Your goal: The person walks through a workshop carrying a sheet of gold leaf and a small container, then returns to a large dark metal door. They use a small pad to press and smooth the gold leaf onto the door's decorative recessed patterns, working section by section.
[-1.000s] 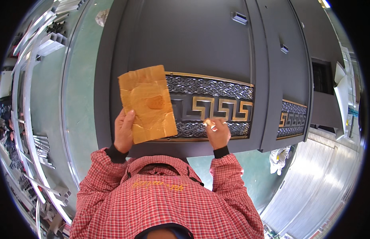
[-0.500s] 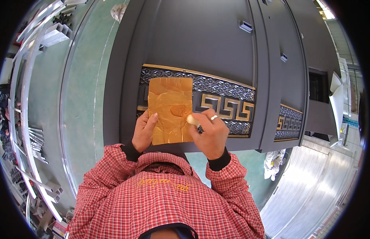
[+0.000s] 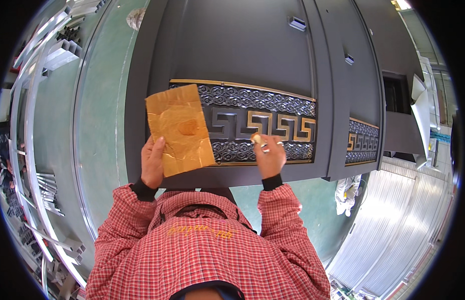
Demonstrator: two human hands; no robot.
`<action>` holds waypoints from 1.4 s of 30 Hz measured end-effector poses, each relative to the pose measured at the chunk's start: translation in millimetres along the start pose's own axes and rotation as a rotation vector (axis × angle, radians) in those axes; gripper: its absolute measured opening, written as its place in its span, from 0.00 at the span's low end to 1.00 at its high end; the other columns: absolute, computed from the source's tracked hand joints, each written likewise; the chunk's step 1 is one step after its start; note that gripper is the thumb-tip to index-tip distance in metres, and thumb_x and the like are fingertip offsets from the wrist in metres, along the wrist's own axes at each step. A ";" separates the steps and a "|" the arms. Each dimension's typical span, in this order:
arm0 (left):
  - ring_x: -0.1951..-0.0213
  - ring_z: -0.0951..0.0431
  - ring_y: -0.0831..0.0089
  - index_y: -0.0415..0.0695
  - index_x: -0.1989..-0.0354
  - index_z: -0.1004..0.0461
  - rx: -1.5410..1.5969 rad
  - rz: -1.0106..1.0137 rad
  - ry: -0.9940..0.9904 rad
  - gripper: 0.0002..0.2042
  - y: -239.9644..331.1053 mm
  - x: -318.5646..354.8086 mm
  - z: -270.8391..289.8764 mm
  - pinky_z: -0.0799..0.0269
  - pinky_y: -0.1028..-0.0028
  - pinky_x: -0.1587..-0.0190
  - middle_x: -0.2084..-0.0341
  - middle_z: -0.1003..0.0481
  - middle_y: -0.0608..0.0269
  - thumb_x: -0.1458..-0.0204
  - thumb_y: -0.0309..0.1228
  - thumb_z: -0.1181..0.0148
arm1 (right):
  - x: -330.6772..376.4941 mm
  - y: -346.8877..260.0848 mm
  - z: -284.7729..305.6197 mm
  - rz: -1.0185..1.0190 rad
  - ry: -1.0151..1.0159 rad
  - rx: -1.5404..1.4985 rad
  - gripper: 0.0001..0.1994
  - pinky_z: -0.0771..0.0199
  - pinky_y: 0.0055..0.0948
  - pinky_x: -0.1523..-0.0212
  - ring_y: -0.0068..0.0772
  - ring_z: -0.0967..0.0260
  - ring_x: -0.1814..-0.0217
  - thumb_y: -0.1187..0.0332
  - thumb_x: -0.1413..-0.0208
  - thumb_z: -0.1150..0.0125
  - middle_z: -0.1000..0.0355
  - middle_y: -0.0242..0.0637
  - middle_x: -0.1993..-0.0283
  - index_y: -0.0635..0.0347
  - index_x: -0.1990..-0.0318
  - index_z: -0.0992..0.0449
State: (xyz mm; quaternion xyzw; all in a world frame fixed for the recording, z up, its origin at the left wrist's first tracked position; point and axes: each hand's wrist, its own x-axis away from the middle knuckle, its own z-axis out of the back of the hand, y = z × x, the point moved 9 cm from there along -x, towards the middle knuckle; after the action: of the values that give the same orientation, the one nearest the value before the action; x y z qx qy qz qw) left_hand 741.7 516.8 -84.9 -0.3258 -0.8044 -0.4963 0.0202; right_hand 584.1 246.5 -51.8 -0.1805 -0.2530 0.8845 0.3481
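Note:
In my left hand is a flat rectangular piece of gold-coated cardboard, pinched at its lower left edge with the thumb on top. A wet-looking darker gold patch lies at its middle. My right hand is closed round a small cream-tipped dabber, mostly hidden by the fingers. Its gold-stained tip is over the lower edge of a raised key-pattern band on a dark grey door panel. Several key shapes toward the right are gold; one beside the cardboard is dark. Whether the tip touches the panel, I cannot tell.
Black scrollwork strips with gold edging run above and below the key shapes. A second panel with a similar band lies to the right. Metal profiles are stacked at the left. White crumpled wrapping lies on the green floor.
The dabber has left the gold patch on the cardboard and moved right to the key-pattern band. My left hand has drawn the cardboard left and tilted it, uncovering the dark key shape.

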 end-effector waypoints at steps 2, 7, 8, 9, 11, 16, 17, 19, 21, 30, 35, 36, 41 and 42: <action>0.54 0.26 0.72 0.35 0.46 0.39 -0.006 -0.024 0.013 0.15 7.6 -3.1 4.9 0.29 0.74 0.52 0.53 0.30 0.57 0.38 0.29 0.60 | 7.3 9.4 -23.2 -0.021 -0.049 0.016 0.11 0.29 0.28 0.73 0.31 0.30 0.73 0.71 0.60 0.36 0.31 0.30 0.66 0.52 0.65 0.23; 0.52 0.26 0.69 0.34 0.45 0.40 -0.045 -0.030 0.029 0.17 11.8 -8.1 14.6 0.29 0.72 0.49 0.51 0.30 0.55 0.38 0.31 0.61 | 12.4 15.0 -62.8 0.060 -0.096 0.086 0.10 0.30 0.31 0.72 0.32 0.30 0.72 0.69 0.59 0.37 0.31 0.30 0.66 0.51 0.65 0.23; 0.52 0.26 0.69 0.34 0.45 0.40 -0.050 -0.032 0.027 0.17 12.9 -9.3 13.4 0.29 0.72 0.49 0.51 0.30 0.55 0.38 0.32 0.61 | 12.4 15.9 -65.6 0.077 -0.103 0.100 0.10 0.29 0.32 0.72 0.32 0.30 0.72 0.69 0.59 0.37 0.31 0.29 0.66 0.50 0.65 0.23; 0.52 0.26 0.69 0.34 0.45 0.40 -0.053 -0.033 0.030 0.17 13.4 -9.4 13.6 0.29 0.73 0.50 0.51 0.30 0.55 0.38 0.32 0.60 | 11.1 19.1 -60.4 0.097 -0.062 0.108 0.10 0.29 0.33 0.72 0.33 0.30 0.71 0.68 0.59 0.38 0.31 0.29 0.66 0.49 0.65 0.23; 0.52 0.26 0.70 0.34 0.45 0.40 -0.063 -0.036 0.044 0.17 13.7 -10.0 15.3 0.29 0.73 0.50 0.52 0.30 0.55 0.38 0.32 0.61 | 8.4 43.5 -48.2 -0.006 -0.034 0.218 0.10 0.29 0.33 0.71 0.33 0.30 0.71 0.68 0.59 0.38 0.31 0.29 0.66 0.49 0.65 0.23; 0.53 0.26 0.70 0.34 0.45 0.40 -0.078 -0.035 0.032 0.17 15.6 -14.9 10.5 0.29 0.73 0.50 0.52 0.30 0.56 0.38 0.32 0.61 | 6.2 54.2 -31.4 -0.130 -0.042 0.129 0.11 0.29 0.35 0.68 0.38 0.30 0.66 0.69 0.60 0.37 0.31 0.32 0.65 0.49 0.65 0.23; 0.53 0.26 0.70 0.34 0.45 0.40 -0.083 -0.032 0.027 0.17 16.3 -15.7 8.0 0.29 0.73 0.50 0.52 0.30 0.56 0.38 0.32 0.61 | 8.2 42.6 -38.9 -0.073 -0.068 0.112 0.11 0.29 0.35 0.68 0.38 0.29 0.66 0.69 0.60 0.36 0.31 0.32 0.65 0.49 0.64 0.23; 0.53 0.26 0.70 0.34 0.45 0.40 -0.087 -0.037 0.020 0.17 17.8 -17.1 5.6 0.29 0.73 0.50 0.52 0.30 0.56 0.38 0.32 0.61 | 11.3 17.4 -52.5 0.057 -0.121 0.080 0.11 0.29 0.35 0.69 0.37 0.29 0.66 0.69 0.60 0.36 0.31 0.33 0.65 0.48 0.64 0.23; 0.53 0.26 0.70 0.34 0.45 0.40 -0.081 -0.045 0.018 0.17 19.1 -17.9 4.9 0.29 0.73 0.50 0.52 0.30 0.56 0.38 0.32 0.61 | 11.6 29.4 -53.4 0.029 -0.102 0.118 0.11 0.29 0.35 0.69 0.37 0.29 0.66 0.69 0.61 0.36 0.31 0.33 0.65 0.48 0.65 0.23; 0.52 0.27 0.70 0.35 0.45 0.40 -0.037 -0.044 0.016 0.17 16.8 -19.5 7.2 0.30 0.73 0.49 0.51 0.30 0.56 0.38 0.32 0.60 | 4.6 44.6 -33.2 -0.053 -0.057 0.106 0.11 0.28 0.35 0.69 0.39 0.29 0.66 0.70 0.62 0.36 0.29 0.32 0.66 0.50 0.66 0.23; 0.52 0.27 0.70 0.35 0.45 0.40 -0.037 -0.057 0.033 0.17 22.3 -19.2 9.0 0.30 0.72 0.49 0.51 0.30 0.56 0.38 0.32 0.60 | 3.9 85.3 -29.3 -0.153 -0.060 0.222 0.09 0.29 0.38 0.69 0.39 0.29 0.68 0.68 0.59 0.40 0.29 0.32 0.65 0.47 0.67 0.22; 0.52 0.27 0.70 0.35 0.45 0.40 -0.047 -0.062 0.043 0.17 22.5 -17.8 10.7 0.30 0.72 0.49 0.51 0.30 0.56 0.38 0.32 0.60 | -3.4 78.6 -16.1 -0.112 -0.007 0.194 0.09 0.29 0.36 0.70 0.38 0.29 0.68 0.69 0.59 0.39 0.30 0.32 0.64 0.47 0.67 0.22; 0.52 0.27 0.69 0.35 0.45 0.41 -0.028 -0.061 0.058 0.17 20.2 -15.6 14.9 0.30 0.72 0.49 0.51 0.31 0.55 0.38 0.32 0.60 | -20.1 28.4 -34.2 -0.034 -0.064 -0.025 0.10 0.29 0.34 0.70 0.37 0.30 0.68 0.69 0.59 0.37 0.31 0.31 0.65 0.48 0.65 0.22; 0.52 0.27 0.69 0.35 0.45 0.41 -0.025 -0.060 0.067 0.17 21.3 -14.8 15.4 0.30 0.72 0.49 0.51 0.31 0.55 0.38 0.32 0.60 | -25.4 18.4 -45.0 0.013 -0.082 -0.025 0.10 0.30 0.34 0.69 0.38 0.29 0.66 0.69 0.58 0.38 0.31 0.32 0.64 0.49 0.64 0.23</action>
State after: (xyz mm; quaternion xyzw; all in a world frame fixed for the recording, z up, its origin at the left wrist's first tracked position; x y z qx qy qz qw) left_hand 769.5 528.1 -81.2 -0.2848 -0.8066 -0.5173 0.0283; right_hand 614.4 231.3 -95.0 -0.1500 -0.2768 0.8901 0.3295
